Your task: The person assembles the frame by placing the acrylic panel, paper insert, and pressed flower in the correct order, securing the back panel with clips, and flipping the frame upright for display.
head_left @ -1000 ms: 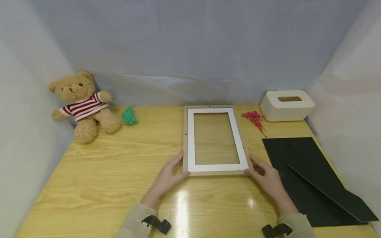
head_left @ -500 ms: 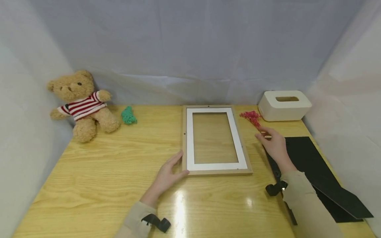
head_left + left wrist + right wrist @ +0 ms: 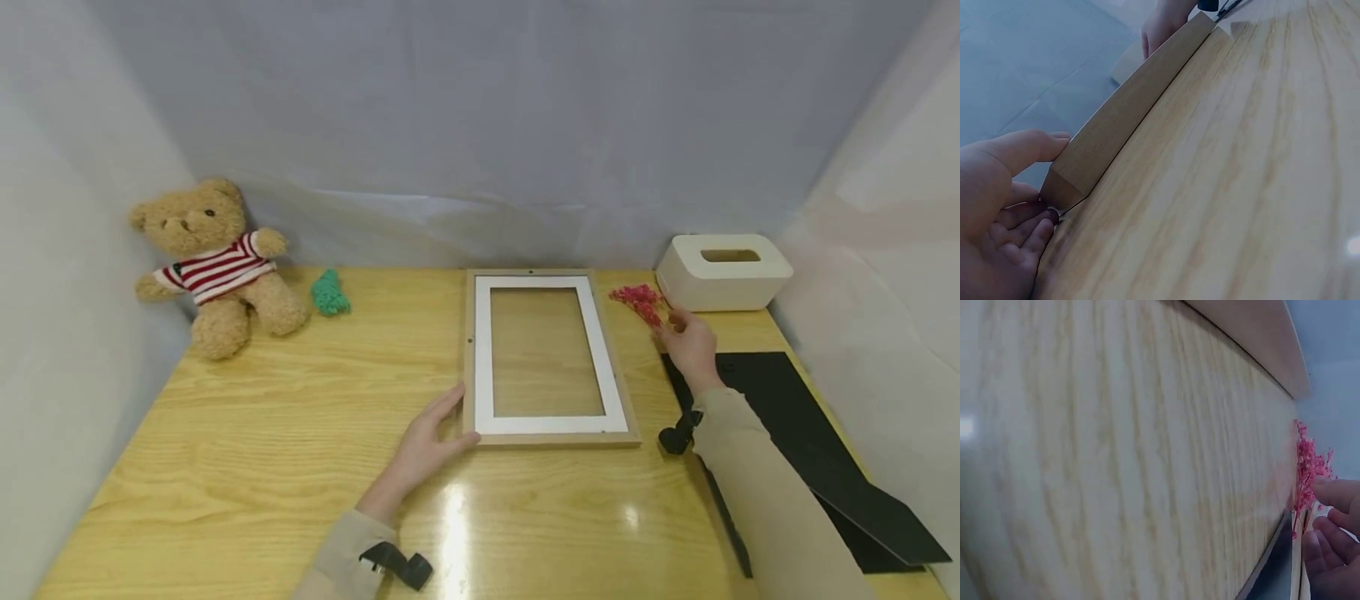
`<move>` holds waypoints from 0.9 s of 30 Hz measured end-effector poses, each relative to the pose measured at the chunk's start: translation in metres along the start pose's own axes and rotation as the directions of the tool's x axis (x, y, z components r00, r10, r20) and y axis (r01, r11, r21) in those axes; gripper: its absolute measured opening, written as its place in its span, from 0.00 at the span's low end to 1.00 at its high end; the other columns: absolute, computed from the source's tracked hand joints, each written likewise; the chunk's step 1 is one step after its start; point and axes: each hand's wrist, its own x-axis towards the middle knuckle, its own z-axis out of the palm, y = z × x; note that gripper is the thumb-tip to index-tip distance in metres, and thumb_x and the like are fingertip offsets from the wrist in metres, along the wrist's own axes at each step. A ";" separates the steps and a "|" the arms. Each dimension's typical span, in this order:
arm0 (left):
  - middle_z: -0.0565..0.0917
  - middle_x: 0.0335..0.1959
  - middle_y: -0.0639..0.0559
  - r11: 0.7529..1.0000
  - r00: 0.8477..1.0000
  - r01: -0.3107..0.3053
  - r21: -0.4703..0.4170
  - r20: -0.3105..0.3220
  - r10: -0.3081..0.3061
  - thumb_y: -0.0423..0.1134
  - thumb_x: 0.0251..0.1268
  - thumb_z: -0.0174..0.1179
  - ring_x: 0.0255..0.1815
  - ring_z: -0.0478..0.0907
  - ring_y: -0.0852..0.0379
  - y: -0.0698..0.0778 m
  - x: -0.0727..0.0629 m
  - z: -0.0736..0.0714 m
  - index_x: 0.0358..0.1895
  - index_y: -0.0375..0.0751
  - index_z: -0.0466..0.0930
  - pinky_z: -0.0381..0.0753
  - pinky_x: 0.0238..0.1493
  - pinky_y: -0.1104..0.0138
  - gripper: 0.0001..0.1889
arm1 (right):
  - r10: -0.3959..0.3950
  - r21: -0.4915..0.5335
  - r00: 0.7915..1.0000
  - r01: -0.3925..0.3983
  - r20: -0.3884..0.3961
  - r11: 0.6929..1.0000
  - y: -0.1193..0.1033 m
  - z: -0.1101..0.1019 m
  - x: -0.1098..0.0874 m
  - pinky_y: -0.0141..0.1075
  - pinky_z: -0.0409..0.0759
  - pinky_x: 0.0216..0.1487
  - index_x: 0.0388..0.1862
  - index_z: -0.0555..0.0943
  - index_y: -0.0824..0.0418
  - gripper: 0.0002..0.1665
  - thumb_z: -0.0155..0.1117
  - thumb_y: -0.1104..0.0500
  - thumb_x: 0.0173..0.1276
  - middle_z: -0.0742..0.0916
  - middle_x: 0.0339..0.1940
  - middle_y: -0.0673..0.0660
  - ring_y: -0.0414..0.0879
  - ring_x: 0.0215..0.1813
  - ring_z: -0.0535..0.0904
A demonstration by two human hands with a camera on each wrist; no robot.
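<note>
A light wooden picture frame (image 3: 556, 439) with a white mat (image 3: 483, 358) lies flat on the table. My left hand (image 3: 422, 442) holds its near left corner, the thumb at the front edge and the other fingers along the left side. In the left wrist view, thumb and fingers bracket the frame's wooden corner (image 3: 1066, 181). Pink dried flowers (image 3: 636, 300) lie right of the frame. My right hand (image 3: 690, 343) pinches at their stems with thumb and forefinger. In the right wrist view the blossoms (image 3: 1310, 465) show just beyond the thumb.
A black backing board (image 3: 765, 400) with its stand raised lies under my right forearm. Behind my right hand sits a white tissue box (image 3: 723, 287). Back left are a teddy bear (image 3: 217, 267) and a green clump (image 3: 329, 293). Cloth walls (image 3: 480, 125) enclose the table.
My right hand has left the frame's near right corner, reached to the flowers, and shifted slightly farther along toward the blossoms. The left hand stays at its corner.
</note>
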 end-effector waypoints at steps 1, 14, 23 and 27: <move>0.61 0.72 0.48 1.000 1.000 0.002 0.003 -0.001 -0.002 0.47 0.55 0.69 0.69 0.61 0.45 0.000 0.000 0.000 0.72 0.43 0.60 0.55 0.70 0.51 0.41 | 0.003 -0.011 1.000 -0.003 0.010 1.000 0.001 0.001 0.000 0.54 0.73 0.55 0.61 0.70 0.77 0.29 0.63 0.60 0.67 0.77 0.55 0.73 0.64 0.54 0.73; 0.61 0.72 0.47 1.000 1.000 0.006 0.003 0.001 -0.006 0.46 0.55 0.69 0.67 0.64 0.44 0.004 -0.002 -0.001 0.72 0.43 0.60 0.56 0.69 0.50 0.41 | -0.031 -0.068 0.999 0.028 -0.031 0.997 0.006 0.009 0.000 0.51 0.77 0.48 0.50 0.80 0.74 0.19 0.65 0.62 0.65 0.84 0.45 0.70 0.61 0.46 0.78; 0.61 0.72 0.48 1.000 1.000 0.010 0.006 -0.007 -0.010 0.46 0.55 0.69 0.67 0.64 0.44 0.004 -0.002 -0.001 0.72 0.44 0.60 0.57 0.69 0.49 0.41 | -0.047 -0.087 0.997 0.041 -0.063 0.995 0.005 0.011 0.002 0.50 0.78 0.46 0.48 0.82 0.74 0.15 0.63 0.64 0.67 0.85 0.44 0.69 0.61 0.45 0.80; 0.62 0.72 0.49 1.000 1.000 0.022 0.007 -0.005 -0.022 0.47 0.55 0.69 0.66 0.65 0.44 0.003 -0.002 -0.001 0.72 0.45 0.61 0.57 0.69 0.49 0.41 | -0.057 -0.113 0.995 0.047 -0.083 0.992 0.005 0.012 0.002 0.50 0.78 0.45 0.45 0.83 0.74 0.13 0.63 0.65 0.66 0.85 0.41 0.69 0.60 0.42 0.81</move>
